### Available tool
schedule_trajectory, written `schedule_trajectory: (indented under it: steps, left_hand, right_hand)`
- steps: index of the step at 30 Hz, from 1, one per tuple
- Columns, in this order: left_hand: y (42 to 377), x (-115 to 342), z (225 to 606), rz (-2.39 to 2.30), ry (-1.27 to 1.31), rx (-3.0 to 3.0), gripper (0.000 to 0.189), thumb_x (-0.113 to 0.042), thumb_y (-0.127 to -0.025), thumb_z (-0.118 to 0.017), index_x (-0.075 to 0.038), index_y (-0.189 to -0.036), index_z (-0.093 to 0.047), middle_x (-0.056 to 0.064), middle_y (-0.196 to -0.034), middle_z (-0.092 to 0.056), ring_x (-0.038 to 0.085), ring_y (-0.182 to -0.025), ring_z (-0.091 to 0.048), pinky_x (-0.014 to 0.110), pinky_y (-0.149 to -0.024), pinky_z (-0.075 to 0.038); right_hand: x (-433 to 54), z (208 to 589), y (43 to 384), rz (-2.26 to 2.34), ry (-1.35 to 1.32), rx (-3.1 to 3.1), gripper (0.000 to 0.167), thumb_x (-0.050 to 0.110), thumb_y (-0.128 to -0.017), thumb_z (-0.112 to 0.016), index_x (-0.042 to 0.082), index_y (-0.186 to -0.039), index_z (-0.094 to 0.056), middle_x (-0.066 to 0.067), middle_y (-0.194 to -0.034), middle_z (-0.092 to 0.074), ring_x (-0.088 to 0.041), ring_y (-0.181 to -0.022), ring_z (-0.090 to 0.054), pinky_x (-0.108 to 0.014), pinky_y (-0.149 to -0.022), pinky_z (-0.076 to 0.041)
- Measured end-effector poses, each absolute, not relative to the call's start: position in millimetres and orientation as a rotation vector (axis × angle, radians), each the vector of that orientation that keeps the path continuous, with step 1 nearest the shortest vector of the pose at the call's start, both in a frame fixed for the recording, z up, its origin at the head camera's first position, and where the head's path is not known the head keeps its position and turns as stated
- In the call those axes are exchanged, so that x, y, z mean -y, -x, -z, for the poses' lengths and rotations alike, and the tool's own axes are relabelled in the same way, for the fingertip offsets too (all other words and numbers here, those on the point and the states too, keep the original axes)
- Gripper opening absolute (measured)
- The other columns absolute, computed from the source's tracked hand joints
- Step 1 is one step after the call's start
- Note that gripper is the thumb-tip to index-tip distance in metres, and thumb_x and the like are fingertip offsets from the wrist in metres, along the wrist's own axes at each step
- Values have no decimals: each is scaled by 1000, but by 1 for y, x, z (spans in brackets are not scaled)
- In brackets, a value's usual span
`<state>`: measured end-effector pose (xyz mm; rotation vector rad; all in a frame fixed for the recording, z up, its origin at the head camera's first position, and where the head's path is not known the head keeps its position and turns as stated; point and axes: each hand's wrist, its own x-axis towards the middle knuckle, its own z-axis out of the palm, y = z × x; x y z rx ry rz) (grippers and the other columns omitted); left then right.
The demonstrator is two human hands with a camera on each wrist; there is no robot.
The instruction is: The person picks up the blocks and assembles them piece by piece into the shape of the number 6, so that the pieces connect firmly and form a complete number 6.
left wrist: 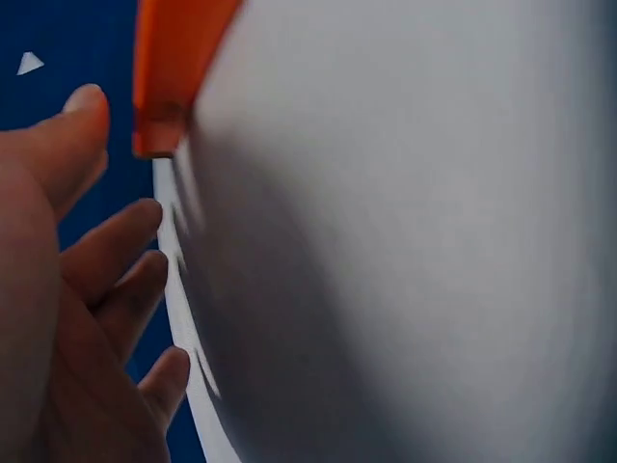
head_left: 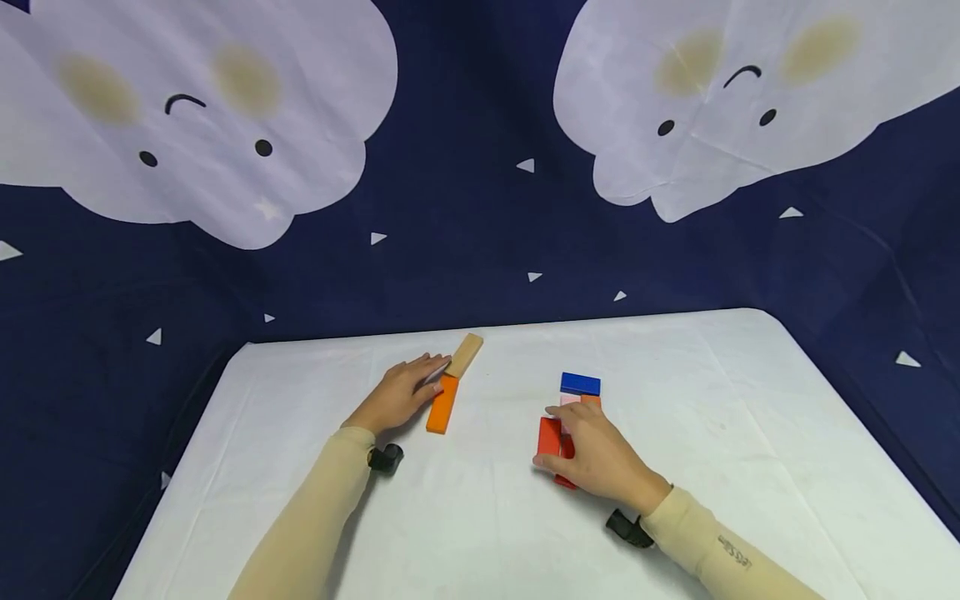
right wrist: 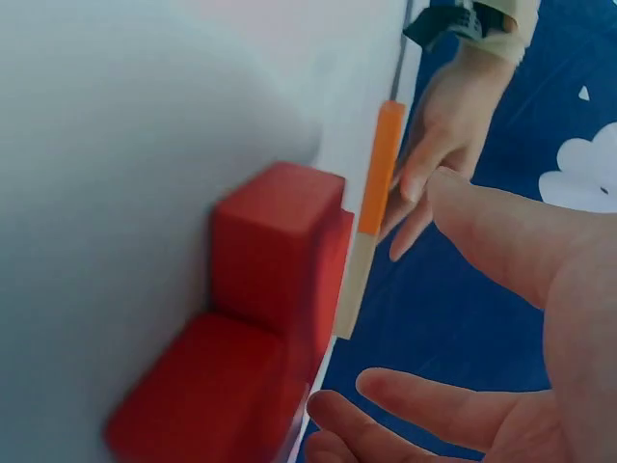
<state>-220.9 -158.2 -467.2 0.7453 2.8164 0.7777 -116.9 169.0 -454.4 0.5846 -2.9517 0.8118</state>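
On the left of the white table, my left hand (head_left: 397,396) lies beside an orange block (head_left: 442,406) and a plain wooden block (head_left: 467,354), set end to end in a slanting line. The left wrist view shows its fingers (left wrist: 116,251) loosely bent and apart from the orange block (left wrist: 178,58). My right hand (head_left: 603,454) is over a group of blocks, thumb and fingers spread around a red block (head_left: 549,435). More red (right wrist: 202,386) shows beside it in the right wrist view. A pink block (head_left: 569,400) and a red-orange block (head_left: 591,401) are partly hidden by this hand.
A blue block (head_left: 581,384) lies crosswise behind the right-hand group. White cloth covers the table (head_left: 495,517). Behind its far edge hangs a dark blue cloth (head_left: 465,275) with clouds and small white shapes. Each wrist wears a black strap-mounted device (head_left: 386,459).
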Motion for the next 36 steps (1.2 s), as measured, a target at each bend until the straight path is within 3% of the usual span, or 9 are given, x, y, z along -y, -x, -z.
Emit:
schedule_trajectory:
  steps: [5,12,20,36]
  left_hand:
    - [226,157,464,-734,-801,-2775,53,-31,-105,-54,-15,-155,-42,10,-157,-41,32,-148,-31,57,-121,-18]
    - [228,155,464,-664,-778,-2771,53,-31,-105,-53,-16,-155,-42,11,-157,-41,31,-148,-32,58,-120,-18]
    - [228,151,461,-633,-748,-2780,50,-30,-105,-55,-14,-152,-47,10,-156,-42,31,-147,-33,61,-118,-19]
    - [227,151,462,-648,-702,-2782,50,-32,-104,-55,-16,-152,-48,8,-157,-42,29,-148,-31,59,-120,-18]
  right_hand:
    - [-166,459,114,-719,-588,2964,67,40,-79,-85,-2,-126,-64,-14,-120,-62,-24,-105,-54,-41,-86,-53]
    - [-163,462,115,-557,-613,2941,69,39,-77,-87,-6,-124,-64,-16,-118,-61,-30,-110,-49,-44,-93,-48]
    - [-161,463,118,-394,-692,2907,62,38,-76,-88,-4,-117,-69,-17,-111,-63,-32,-104,-51,-43,-90,-48]
    - [-158,465,125,-543,-701,2930,64,40,-74,-88,-1,-120,-69,-13,-115,-67,-30,-110,-54,-46,-96,-49]
